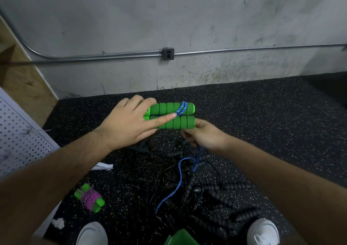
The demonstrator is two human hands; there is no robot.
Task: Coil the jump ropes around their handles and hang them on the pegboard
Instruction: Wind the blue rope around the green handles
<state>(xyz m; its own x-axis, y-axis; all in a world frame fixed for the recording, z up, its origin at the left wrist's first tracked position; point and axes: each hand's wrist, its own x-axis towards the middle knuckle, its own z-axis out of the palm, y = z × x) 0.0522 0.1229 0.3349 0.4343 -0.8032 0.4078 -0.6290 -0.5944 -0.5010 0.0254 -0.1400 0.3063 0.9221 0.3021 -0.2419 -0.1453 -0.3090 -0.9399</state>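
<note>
So, I'm early in this one: my left hand [127,120] grips the pair of green handles [174,116] side by side, held up above the floor [262,113], with one finger laid straight along the seam between them to pin the cord. The blue rope [183,108] makes only two turns near the right end of the handles. From there it drops behind into my right hand [202,135], just under that end, where my fingers [187,132] are curled around it. Most of the blue rope hangs loose below that hand and trails down to the floor, so I judge nearly all the winding on this rope is left to do.

One rope looks finished: a green-handled bundle wound in pink cord [89,197] lies on the floor by my left foot, not yet hung. The black ropes [216,197] lie in a tangled heap between my feet, uncoiled. The pegboard [20,137] stands at my left, and I see no rope on the part in view
</note>
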